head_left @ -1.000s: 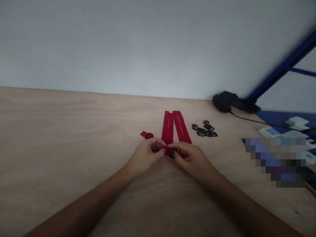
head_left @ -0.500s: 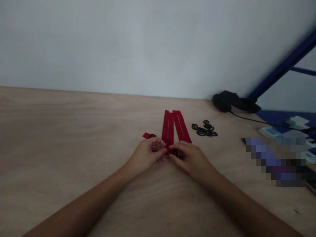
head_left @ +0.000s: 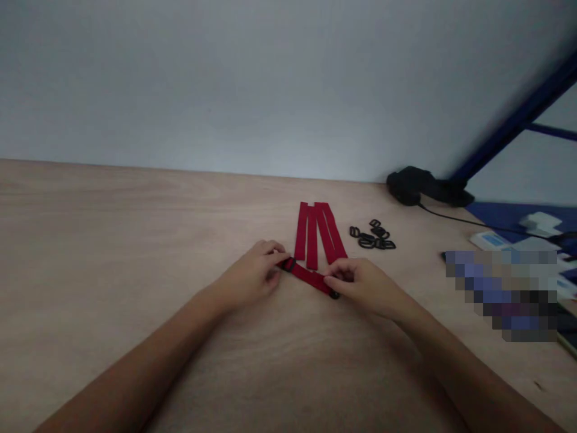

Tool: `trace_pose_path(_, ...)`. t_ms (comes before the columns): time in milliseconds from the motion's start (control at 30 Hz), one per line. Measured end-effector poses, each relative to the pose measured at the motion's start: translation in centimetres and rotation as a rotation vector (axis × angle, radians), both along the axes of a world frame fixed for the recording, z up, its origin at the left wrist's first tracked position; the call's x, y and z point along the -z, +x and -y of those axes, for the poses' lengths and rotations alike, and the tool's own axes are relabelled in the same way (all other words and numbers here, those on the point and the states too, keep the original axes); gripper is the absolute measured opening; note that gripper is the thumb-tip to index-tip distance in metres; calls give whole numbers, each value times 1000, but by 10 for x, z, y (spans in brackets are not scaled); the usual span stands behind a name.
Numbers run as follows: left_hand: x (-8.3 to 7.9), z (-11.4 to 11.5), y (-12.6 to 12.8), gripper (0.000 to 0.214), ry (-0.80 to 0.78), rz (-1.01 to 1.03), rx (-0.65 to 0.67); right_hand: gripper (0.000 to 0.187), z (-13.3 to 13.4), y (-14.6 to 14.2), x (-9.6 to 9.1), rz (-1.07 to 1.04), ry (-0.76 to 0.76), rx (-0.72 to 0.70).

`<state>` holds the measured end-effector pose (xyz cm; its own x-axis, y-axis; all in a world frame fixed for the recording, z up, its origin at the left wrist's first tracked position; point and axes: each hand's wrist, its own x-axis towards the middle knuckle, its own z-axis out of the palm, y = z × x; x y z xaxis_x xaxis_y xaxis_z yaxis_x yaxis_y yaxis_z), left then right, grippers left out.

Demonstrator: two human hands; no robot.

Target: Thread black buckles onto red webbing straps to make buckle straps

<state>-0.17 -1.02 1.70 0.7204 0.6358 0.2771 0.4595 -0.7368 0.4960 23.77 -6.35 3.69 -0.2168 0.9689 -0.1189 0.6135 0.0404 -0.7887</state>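
A red strap (head_left: 309, 276) lies stretched slantwise on the wooden table (head_left: 112, 240) between my hands, a black buckle at each end. My left hand (head_left: 255, 275) pinches its left end at one buckle. My right hand (head_left: 365, 284) pinches the right end by the other buckle. Just beyond lie three loose red straps (head_left: 317, 233), side by side. A small heap of several black buckles (head_left: 373, 236) sits to their right.
A black device (head_left: 417, 185) with a cable sits at the back right by the wall. Papers and a white item (head_left: 538, 221) lie at the right edge on a blue surface. A blue metal bar (head_left: 518, 123) slants up there.
My hands have moved apart, pulling the red strap out straight between them. The short red piece seen left of my hands earlier now forms the strap's left end.
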Motion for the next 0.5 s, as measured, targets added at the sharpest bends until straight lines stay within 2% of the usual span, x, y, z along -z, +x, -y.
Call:
trace_pose_path(100,-3,1,-2,44,-101,-56,56,15,-1,-1,1,63,177,-42)
trace_pose_path(267,-11,6,-3,30,-209,-93,82,14,0,-8,7,82,223,-110)
trace_pose_path(367,-11,6,-3,26,-191,-116,64,13,1,-13,11,93,265,-70)
trace_pose_path(500,-6,9,3,38,-73,-43,65,11,0,-17,13,133,317,-13)
